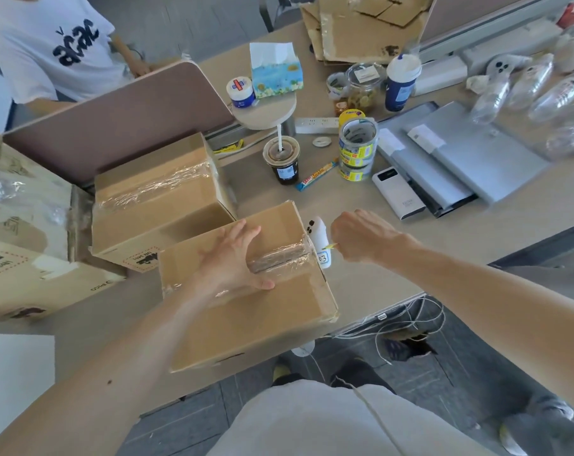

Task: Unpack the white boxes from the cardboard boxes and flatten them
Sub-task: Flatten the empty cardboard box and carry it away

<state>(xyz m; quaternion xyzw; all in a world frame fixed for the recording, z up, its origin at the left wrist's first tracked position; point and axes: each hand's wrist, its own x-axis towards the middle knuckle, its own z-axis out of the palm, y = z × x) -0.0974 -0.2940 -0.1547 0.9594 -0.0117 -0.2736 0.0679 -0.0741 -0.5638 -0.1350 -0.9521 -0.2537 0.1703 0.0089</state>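
Cardboard box [246,324]; tool [331,246] half-hidden in right hand [361,238]

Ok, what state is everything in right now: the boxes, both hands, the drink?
Near cardboard box: taped shut.
Far cardboard box: taped shut.
Left hand: flat, pressing the near box's top.
Right hand: pinches a small yellow item beside the taped seam's end.
Drink cup: upright, lidded, straw in.
Tape rolls: stacked.
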